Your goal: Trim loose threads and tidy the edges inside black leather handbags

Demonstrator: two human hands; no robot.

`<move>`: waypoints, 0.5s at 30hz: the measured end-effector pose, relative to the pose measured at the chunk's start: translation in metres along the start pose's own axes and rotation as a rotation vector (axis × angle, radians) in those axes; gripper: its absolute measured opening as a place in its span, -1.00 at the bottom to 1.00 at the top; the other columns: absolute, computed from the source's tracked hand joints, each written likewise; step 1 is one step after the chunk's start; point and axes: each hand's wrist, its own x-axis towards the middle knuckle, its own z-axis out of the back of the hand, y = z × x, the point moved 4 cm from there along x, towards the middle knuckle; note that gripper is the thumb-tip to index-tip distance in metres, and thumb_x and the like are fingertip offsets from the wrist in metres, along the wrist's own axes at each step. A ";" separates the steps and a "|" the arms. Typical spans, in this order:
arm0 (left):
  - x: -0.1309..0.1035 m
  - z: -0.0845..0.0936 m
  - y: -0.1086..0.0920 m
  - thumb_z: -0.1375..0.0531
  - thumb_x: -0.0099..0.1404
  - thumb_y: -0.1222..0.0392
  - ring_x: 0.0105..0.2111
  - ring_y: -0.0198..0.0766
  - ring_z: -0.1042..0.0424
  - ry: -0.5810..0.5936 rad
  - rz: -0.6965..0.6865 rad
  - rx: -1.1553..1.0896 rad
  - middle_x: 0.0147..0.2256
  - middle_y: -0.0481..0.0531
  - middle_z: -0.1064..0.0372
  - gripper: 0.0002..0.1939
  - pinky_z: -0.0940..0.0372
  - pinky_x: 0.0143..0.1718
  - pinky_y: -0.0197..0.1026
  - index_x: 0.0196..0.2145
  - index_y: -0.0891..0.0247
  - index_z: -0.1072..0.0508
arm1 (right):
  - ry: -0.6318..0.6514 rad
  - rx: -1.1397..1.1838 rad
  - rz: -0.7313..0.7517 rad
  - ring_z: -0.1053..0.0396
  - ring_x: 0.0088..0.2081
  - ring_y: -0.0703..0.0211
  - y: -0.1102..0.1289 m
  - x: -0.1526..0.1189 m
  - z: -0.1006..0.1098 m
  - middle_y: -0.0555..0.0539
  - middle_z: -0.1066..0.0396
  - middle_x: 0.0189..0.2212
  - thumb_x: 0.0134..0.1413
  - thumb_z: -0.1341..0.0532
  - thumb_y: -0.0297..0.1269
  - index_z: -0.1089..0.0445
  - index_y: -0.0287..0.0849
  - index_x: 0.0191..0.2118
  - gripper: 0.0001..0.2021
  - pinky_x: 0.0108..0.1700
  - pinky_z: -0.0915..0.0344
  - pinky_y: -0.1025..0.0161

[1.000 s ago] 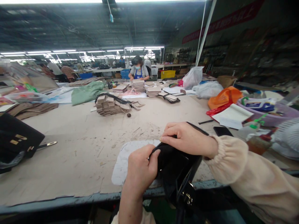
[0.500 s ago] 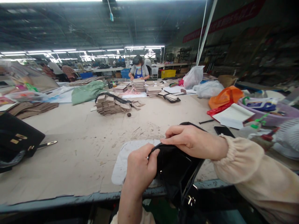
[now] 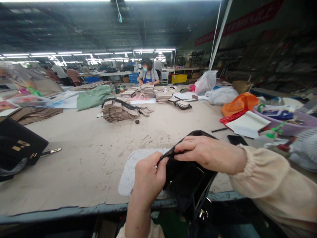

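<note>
A black bag (image 3: 184,180) with metal fittings hangs over the table's front edge, its opening turned up toward me. My left hand (image 3: 151,173) pinches the left corner of its rim between thumb and fingers. My right hand (image 3: 205,153) is closed on the rim's upper side, with its fingertips partly inside the opening. Under the bag and my left hand lies a white pad (image 3: 130,172). Another black bag (image 3: 22,142) with gold letters stands at the left, a strap end with a metal tip (image 3: 53,151) sticking out beside it.
Stacked brown pieces (image 3: 116,110) and a green cloth (image 3: 91,97) lie farther back on the table (image 3: 74,138). To the right are a phone (image 3: 237,140), an open notebook (image 3: 248,124), a purple basin (image 3: 302,123) and a white fan (image 3: 304,145). A person (image 3: 148,74) sits opposite.
My right hand has shifted slightly right and down along the rim, its fingers now reaching over into the opening. My left hand keeps its pinch almost unmoved.
</note>
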 end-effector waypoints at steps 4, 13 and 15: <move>0.000 0.001 0.000 -0.05 0.30 0.17 -0.50 -0.34 -0.24 0.000 0.002 0.008 -0.56 -0.08 -0.26 -0.78 -0.03 -0.44 -0.29 -0.47 0.23 -0.38 | -0.036 -0.013 -0.072 -0.30 -0.07 0.14 -0.004 -0.008 0.001 -0.12 -0.35 -0.04 0.10 -0.03 -0.55 -0.34 -0.11 0.04 -0.58 -0.03 -0.24 0.18; 0.002 0.000 0.000 -0.04 0.30 0.17 -0.49 -0.34 -0.25 0.000 -0.013 0.025 -0.55 -0.08 -0.28 -0.79 -0.04 -0.43 -0.28 -0.45 0.23 -0.38 | -0.092 -0.021 -0.135 -0.33 -0.11 0.15 -0.005 -0.008 -0.002 -0.14 -0.33 -0.05 0.08 -0.03 -0.52 -0.18 -0.08 0.18 -0.48 -0.08 -0.28 0.18; 0.001 -0.001 0.000 -0.04 0.30 0.17 -0.49 -0.34 -0.25 -0.002 -0.012 0.023 -0.54 -0.08 -0.29 -0.79 -0.04 -0.43 -0.28 -0.44 0.23 -0.38 | -0.073 -0.055 -0.120 -0.34 -0.13 0.13 -0.003 -0.004 -0.002 -0.13 -0.34 -0.08 0.10 -0.04 -0.48 -0.20 -0.03 0.16 -0.51 -0.10 -0.29 0.16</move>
